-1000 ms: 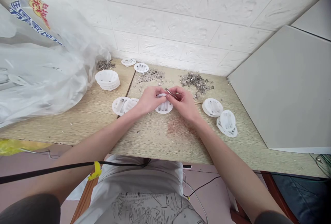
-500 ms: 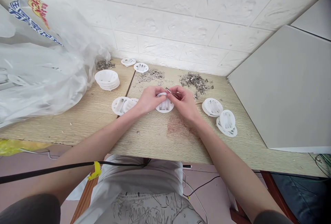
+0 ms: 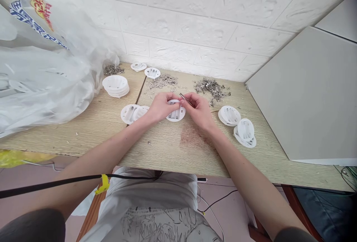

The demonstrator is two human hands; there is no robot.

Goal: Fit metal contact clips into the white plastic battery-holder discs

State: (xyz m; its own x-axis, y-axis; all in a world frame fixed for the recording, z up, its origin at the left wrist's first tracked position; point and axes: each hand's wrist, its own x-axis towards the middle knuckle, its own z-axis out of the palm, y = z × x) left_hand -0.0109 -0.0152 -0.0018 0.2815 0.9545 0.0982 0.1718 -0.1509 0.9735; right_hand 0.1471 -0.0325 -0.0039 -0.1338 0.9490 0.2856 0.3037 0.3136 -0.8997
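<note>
Left hand (image 3: 161, 107) is pinching white disc (image 3: 176, 114) above near-middle table (image 3: 173, 149), likely steadying it; right hand (image 3: 199, 111) is gripping slim metal tool (image 3: 186, 99) at its far edge, probably for precision.

one head camera looks forward and down over the surface (image 3: 167, 149), wall (image 3: 189, 22) beyond, lap (image 3: 156, 197) nearest.
</note>
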